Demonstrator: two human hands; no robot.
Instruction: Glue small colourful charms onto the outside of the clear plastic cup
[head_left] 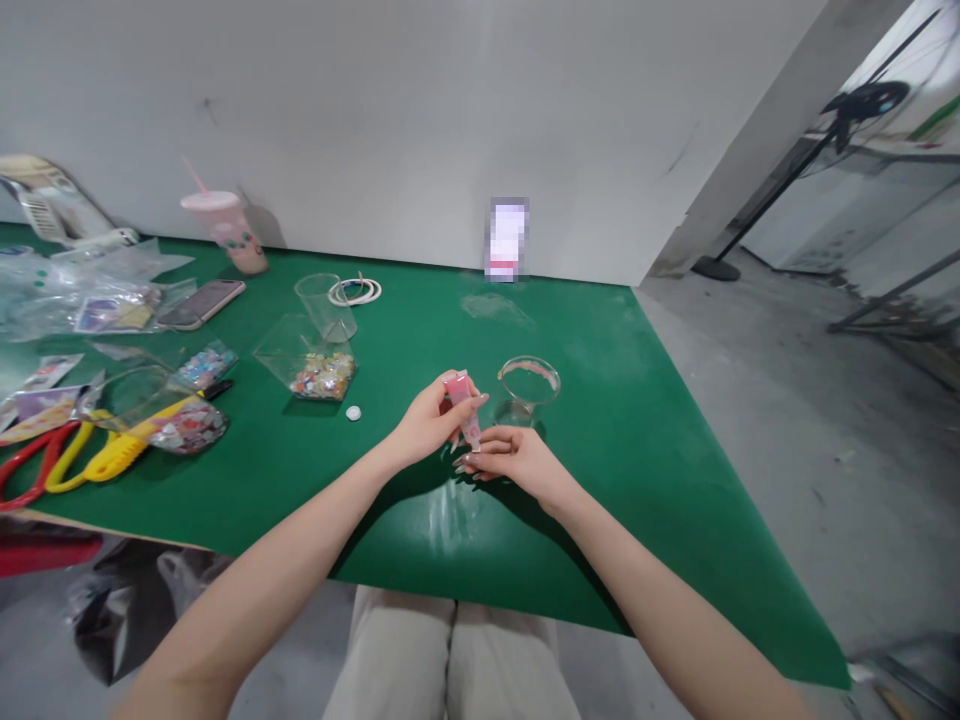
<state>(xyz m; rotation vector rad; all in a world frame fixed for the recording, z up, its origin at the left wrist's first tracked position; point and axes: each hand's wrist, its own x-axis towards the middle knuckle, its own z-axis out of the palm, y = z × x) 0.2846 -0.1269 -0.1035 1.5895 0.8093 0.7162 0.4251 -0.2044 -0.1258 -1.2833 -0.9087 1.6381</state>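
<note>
My left hand (pixel 431 420) is wrapped round a small pink tube (pixel 463 405), which points downward over the green table. My right hand (pixel 517 462) has its fingers pinched together at the tube's lower end; whether they grip the nozzle or a small cap is too small to tell. Just behind my right hand stands a clear cup (pixel 529 382) with pinkish material along part of its rim. A small white round piece (pixel 353 412) lies on the table to the left of my left hand.
Left of my hands are a clear bag of colourful pieces (pixel 324 375), an empty clear cup (pixel 328 308), a cable coil (pixel 364 291), scissors (pixel 112 455), a phone (pixel 202 304) and a pink tumbler (pixel 229 232). A lit, blurred screen (pixel 508 238) leans against the wall.
</note>
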